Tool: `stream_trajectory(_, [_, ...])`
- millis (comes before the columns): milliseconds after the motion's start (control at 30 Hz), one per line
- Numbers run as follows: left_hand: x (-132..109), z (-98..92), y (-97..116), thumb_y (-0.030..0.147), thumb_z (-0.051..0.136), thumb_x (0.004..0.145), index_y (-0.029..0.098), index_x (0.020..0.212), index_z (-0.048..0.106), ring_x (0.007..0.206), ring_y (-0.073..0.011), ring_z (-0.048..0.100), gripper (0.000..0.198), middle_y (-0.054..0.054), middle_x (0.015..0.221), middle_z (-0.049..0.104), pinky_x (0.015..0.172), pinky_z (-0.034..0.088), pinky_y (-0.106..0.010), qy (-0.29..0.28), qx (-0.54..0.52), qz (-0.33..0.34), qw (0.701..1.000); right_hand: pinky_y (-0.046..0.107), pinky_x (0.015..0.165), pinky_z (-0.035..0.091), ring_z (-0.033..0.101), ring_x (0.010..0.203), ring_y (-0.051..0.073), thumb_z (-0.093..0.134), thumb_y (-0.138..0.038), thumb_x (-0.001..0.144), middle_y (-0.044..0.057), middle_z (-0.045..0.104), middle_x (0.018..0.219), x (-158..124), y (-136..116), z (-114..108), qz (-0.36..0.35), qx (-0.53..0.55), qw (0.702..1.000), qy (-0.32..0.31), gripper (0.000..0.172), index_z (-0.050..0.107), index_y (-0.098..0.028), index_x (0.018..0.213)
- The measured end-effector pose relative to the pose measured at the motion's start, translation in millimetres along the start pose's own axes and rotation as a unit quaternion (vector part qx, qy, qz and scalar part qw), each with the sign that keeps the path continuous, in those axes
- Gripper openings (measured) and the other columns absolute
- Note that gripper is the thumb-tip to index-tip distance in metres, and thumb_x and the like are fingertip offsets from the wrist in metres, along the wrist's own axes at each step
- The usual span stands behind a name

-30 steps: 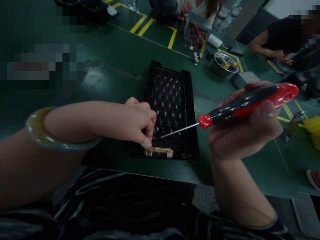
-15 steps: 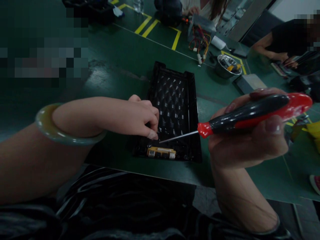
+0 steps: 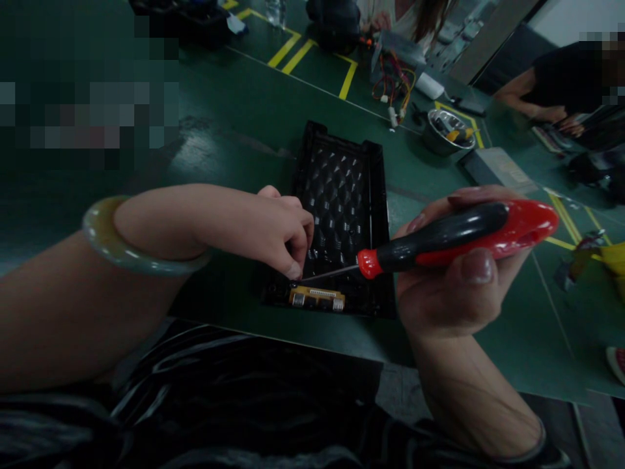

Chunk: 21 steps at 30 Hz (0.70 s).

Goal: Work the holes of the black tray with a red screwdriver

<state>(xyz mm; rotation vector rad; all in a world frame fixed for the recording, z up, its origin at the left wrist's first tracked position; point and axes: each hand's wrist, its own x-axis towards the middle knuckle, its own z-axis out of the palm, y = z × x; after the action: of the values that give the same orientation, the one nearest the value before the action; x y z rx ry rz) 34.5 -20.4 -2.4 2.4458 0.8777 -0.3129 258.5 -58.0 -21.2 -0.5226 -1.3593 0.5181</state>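
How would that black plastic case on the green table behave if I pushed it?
The black ribbed plastic case looks thin and hollow, so probably light and likely to slide on the glossy green table. It lies flat and wide, so tipping seems unlikely.

Dim, greenish light — edges warped, faint tabletop glare.

Bench: dk green mat, glossy, yellow tape lines. Far side: steel bowl w/ bits, wire bundle, grey slab. Co-worker's arm at rt. Light dim; pale wall top rt.
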Motion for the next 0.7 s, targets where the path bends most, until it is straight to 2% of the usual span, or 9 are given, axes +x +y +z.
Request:
stream_trajectory(67, [-0.2, -0.8, 1.4, 0.035, 0.066, 0.094, 0.027, 0.096, 0.089, 0.122, -0.0276, 0.058, 0.023, -0.003, 0.126, 0.075, 0.109, 0.036, -0.04, 0.012, -0.001, -0.007, 1.0, 0.031, 0.049, 0.049, 0.055, 0.063, 0.012, 0.071, -0.054, 0.086, -0.001, 0.058, 0.092, -0.6, -0.5, -1.4, 0.002, -0.024, 1.0, -0.02, 0.033, 0.071, -0.031, 0.11])
stream_trajectory(100, [-0.2, -1.2, 1.8, 0.038, 0.072, 0.089, 0.027, 0.09, 0.088, 0.119, -0.0279, 0.059, 0.02, -0.003, 0.122, 0.076, 0.108, 0.037, -0.039, -0.003, -0.001, -0.008, 1.0, 0.031, 0.05, 0.05, 0.055, 0.064, 0.012, 0.069, -0.055, 0.087, -0.001, 0.058, 0.093, -0.3, -1.0, -2.2, 0.002, -0.033, 0.999, -0.026, 0.033, 0.071, -0.032, 0.11])
stream_trajectory(133, [-0.1, -1.6, 2.0, 0.038, 0.072, 0.09, 0.027, 0.091, 0.088, 0.12, -0.0279, 0.059, 0.02, -0.003, 0.122, 0.076, 0.109, 0.037, -0.04, -0.002, -0.003, -0.004, 1.0, 0.032, 0.052, 0.051, 0.056, 0.065, 0.013, 0.069, -0.055, 0.088, -0.001, 0.058, 0.093, 0.3, -1.6, -3.0, 0.005, -0.036, 0.999, -0.033, 0.033, 0.071, -0.033, 0.111])
stream_trajectory(267, [0.8, -2.4, -0.1, 0.039, 0.071, 0.092, 0.028, 0.092, 0.088, 0.119, -0.0284, 0.059, 0.02, -0.003, 0.124, 0.076, 0.108, 0.036, -0.042, 0.0, -0.007, 0.009, 1.0, 0.034, 0.05, 0.051, 0.06, 0.067, 0.014, 0.072, -0.042, 0.084, -0.001, 0.064, 0.093, 5.9, -6.4, -7.0, -0.009, 0.013, 0.997, -0.07, 0.033, 0.076, -0.028, 0.114])
stream_trajectory(333, [1.5, -2.4, -1.5, 0.04, 0.074, 0.09, 0.03, 0.089, 0.088, 0.118, -0.0288, 0.06, 0.018, -0.002, 0.122, 0.076, 0.108, 0.036, -0.042, -0.001, -0.01, 0.01, 1.0, 0.037, 0.049, 0.053, 0.062, 0.068, 0.017, 0.071, -0.04, 0.084, 0.0, 0.067, 0.095, 7.8, -9.5, -9.0, -0.014, 0.006, 0.995, -0.099, 0.035, 0.078, -0.031, 0.117])
stream_trajectory(433, [2.0, -2.2, -1.5, 0.042, 0.079, 0.085, 0.032, 0.086, 0.088, 0.117, -0.0281, 0.061, 0.014, -0.001, 0.119, 0.076, 0.107, 0.036, -0.039, -0.007, -0.013, 0.002, 1.0, 0.043, 0.051, 0.057, 0.065, 0.07, 0.02, 0.067, -0.047, 0.086, 0.002, 0.069, 0.107, 7.7, -11.8, -11.1, -0.02, -0.044, 0.993, -0.106, 0.038, 0.077, -0.038, 0.122])
stream_trajectory(533, [1.5, -1.9, 0.4, 0.037, 0.075, 0.088, 0.032, 0.087, 0.088, 0.118, -0.0261, 0.061, 0.014, 0.0, 0.12, 0.076, 0.107, 0.036, -0.038, 0.0, -0.011, -0.009, 1.0, 0.044, 0.053, 0.06, 0.063, 0.066, 0.018, 0.073, -0.051, 0.082, 0.003, 0.067, 0.118, 7.7, -10.1, -12.1, -0.068, -0.056, 0.991, -0.103, 0.046, 0.075, -0.037, 0.126])
stream_trajectory(600, [1.6, -1.8, 1.3, 0.035, 0.072, 0.089, 0.031, 0.087, 0.088, 0.117, -0.0251, 0.061, 0.016, 0.0, 0.12, 0.076, 0.106, 0.037, -0.037, 0.006, -0.012, -0.014, 1.0, 0.041, 0.053, 0.06, 0.059, 0.058, 0.014, 0.081, -0.052, 0.076, 0.001, 0.068, 0.111, 9.0, -9.0, -12.2, -0.108, -0.062, 0.985, -0.118, 0.056, 0.075, -0.035, 0.13])
stream_trajectory(700, [3.2, -1.4, 1.3, 0.042, 0.076, 0.084, 0.032, 0.088, 0.088, 0.115, -0.0253, 0.061, 0.016, -0.001, 0.119, 0.076, 0.103, 0.039, -0.036, -0.004, -0.007, -0.015, 1.0, 0.041, 0.06, 0.062, 0.057, 0.053, 0.013, 0.088, -0.058, 0.073, -0.004, 0.07, 0.096, 11.2, -9.2, -10.3, -0.129, -0.119, 0.974, -0.143, 0.068, 0.07, -0.039, 0.136])
